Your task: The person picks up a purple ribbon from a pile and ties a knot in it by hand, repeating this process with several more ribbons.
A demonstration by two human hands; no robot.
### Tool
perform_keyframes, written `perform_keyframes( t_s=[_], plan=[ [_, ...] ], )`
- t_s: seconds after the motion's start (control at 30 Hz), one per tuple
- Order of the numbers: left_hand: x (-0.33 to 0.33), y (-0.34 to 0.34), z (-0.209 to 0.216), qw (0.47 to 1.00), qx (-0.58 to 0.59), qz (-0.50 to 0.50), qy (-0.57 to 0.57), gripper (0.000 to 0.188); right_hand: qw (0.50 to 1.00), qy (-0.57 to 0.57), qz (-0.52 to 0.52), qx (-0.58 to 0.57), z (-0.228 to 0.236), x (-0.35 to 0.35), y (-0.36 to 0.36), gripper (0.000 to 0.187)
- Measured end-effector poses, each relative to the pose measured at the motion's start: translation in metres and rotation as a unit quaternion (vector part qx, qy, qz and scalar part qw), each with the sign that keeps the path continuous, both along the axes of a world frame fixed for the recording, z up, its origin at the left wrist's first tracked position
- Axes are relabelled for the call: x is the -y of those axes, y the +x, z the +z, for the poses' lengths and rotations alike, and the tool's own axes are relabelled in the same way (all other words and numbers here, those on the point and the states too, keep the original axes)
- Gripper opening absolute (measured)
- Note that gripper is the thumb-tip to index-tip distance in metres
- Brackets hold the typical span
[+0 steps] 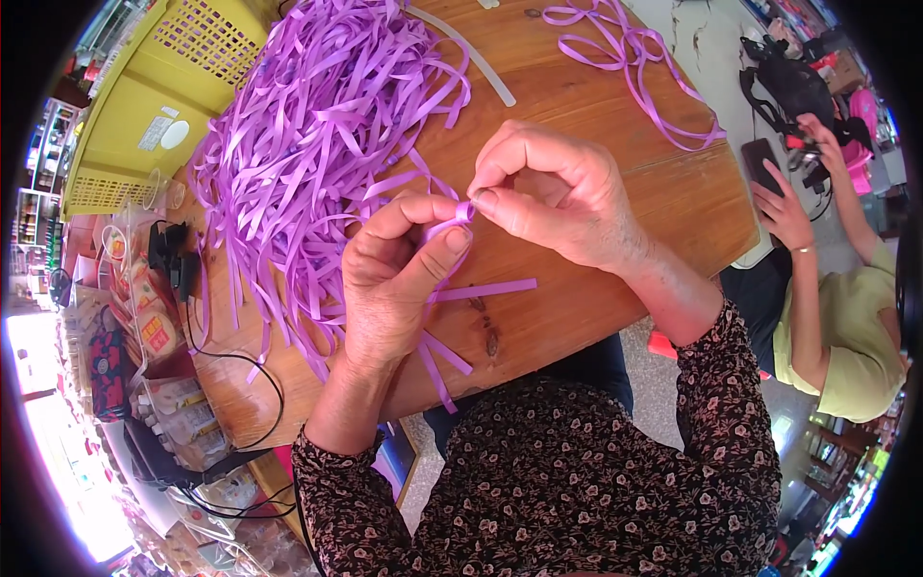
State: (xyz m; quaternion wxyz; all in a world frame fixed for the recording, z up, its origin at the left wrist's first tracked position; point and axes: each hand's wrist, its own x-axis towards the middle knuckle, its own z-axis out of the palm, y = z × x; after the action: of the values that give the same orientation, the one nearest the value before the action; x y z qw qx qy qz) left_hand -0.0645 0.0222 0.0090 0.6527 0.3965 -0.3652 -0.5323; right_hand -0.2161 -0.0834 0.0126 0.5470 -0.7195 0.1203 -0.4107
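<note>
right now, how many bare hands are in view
4: left hand and right hand at a narrow purple ribbon; at right, a co-worker's lower hand holding a dark rectangular phone, and upper hand near it. Others may be hidden.

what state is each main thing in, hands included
narrow purple ribbon at the fingertips, curled into a small loop
bare left hand, pinching that ribbon
bare right hand, thumb and fingertip pinched together at the loop
large purple ribbon pile, loose and tangled
pale curved strip, lying unheld
dark rectangular phone, held by another person
</note>
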Motion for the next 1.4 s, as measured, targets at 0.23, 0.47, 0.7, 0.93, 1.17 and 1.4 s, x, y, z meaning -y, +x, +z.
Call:
perform_keyframes(
  t_s=[0.23, 0.47, 0.7, 0.93, 1.17, 1.4],
  plan=[
    [-0.002, -0.001, -0.001, 0.997, 0.070, 0.043, 0.009, 0.012, 0.990, -0.134, 0.005, -0.044, 0.006, 0.005, -0.002, 0.012],
    [-0.002, -0.002, 0.002, 0.998, 0.054, 0.037, 0.018, 0.011, 0.979, -0.204, -0.005, -0.016, 0.011, 0.002, -0.002, 0.033],
    [-0.002, 0.000, -0.002, 0.996, 0.081, 0.027, 0.041, 0.011, 0.965, -0.260, -0.027, -0.017, 0.010, 0.006, -0.003, 0.027],
    [-0.002, 0.000, -0.004, 0.997, 0.069, 0.022, 0.005, 0.010, 0.969, -0.237, -0.057, -0.040, 0.008, 0.002, -0.002, 0.012],
    [-0.001, -0.001, -0.002, 0.998, 0.063, 0.015, 0.000, 0.009, 0.972, -0.217, -0.080, -0.047, 0.008, 0.002, -0.002, 0.008],
    [-0.003, -0.001, -0.001, 1.000, 0.026, 0.008, 0.002, 0.009, 0.972, -0.212, -0.089, -0.043, 0.007, 0.001, -0.001, 0.007]
  ],
)
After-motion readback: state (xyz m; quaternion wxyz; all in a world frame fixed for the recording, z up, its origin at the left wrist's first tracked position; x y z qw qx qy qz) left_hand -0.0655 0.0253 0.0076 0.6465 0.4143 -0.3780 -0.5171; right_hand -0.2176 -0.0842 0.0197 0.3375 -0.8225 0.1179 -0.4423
